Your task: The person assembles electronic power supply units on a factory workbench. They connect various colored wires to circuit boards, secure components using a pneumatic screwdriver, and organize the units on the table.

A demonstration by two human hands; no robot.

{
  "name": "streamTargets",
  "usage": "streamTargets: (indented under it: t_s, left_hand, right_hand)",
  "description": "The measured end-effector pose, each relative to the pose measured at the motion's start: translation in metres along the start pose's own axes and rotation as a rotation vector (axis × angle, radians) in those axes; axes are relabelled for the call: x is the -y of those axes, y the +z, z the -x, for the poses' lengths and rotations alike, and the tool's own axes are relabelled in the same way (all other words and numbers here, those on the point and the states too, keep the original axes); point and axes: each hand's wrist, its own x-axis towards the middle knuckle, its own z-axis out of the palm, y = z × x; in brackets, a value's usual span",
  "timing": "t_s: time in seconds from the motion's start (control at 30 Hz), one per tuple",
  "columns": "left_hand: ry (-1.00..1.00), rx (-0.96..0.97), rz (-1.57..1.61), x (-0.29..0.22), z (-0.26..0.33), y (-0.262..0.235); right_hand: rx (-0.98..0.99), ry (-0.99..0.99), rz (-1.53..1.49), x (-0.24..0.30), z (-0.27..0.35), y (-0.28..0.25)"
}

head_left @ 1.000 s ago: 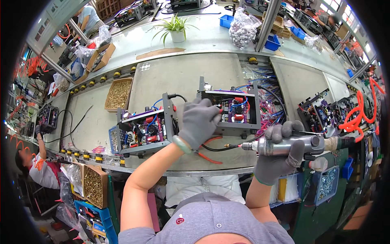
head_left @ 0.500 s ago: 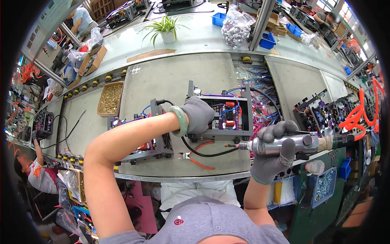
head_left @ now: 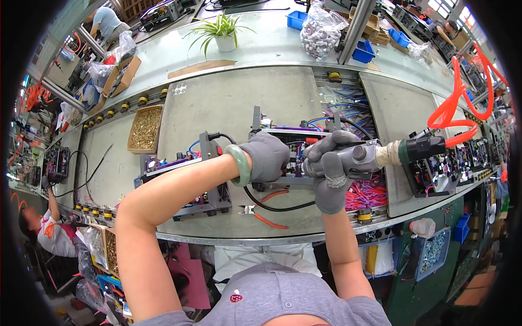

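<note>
Two gloved hands meet: the right hand [head_left: 330, 169] clamps a grey pneumatic screwdriver [head_left: 363, 157], the left hand [head_left: 266, 156] clasps the open-framed circuit unit [head_left: 293, 149] beside it. Beneath lies a grey conveyor bench [head_left: 228, 103]; a factory hall surrounds.

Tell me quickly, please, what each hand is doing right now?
Left hand: closed on the circuit unit.
Right hand: closed around the grey power screwdriver.

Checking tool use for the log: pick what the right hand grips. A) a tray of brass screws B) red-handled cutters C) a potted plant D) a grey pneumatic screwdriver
D: the gloved right hand is wrapped around the grey pneumatic screwdriver, while the red-handled cutters lie untouched on the bench.
</note>
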Motion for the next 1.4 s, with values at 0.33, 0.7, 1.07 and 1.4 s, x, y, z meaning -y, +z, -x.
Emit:
streamTargets:
  t_s: [0.33, 0.7, 1.07, 1.4]
  left_hand:
    - [0.026, -0.005, -0.014, 0.003, 0.001, 0.002]
    - [0.117, -0.314, 0.123, 0.019, -0.005, 0.04]
    - [-0.085, -0.955, 0.911, 0.046, 0.104, 0.064]
    - [-1.752, -0.923, 0.343, 0.142, 0.516, 0.323]
  right_hand:
    - [0.047, 0.146, 0.029, -0.017, -0.002, -0.003]
    - [0.19, 0.039, 0.43, -0.022, -0.014, 0.027]
    - [0.176, 0.205, 0.186, -0.001, -0.017, 0.024]
    - [0.227, 0.872, -0.173, 0.002, -0.016, -0.011]
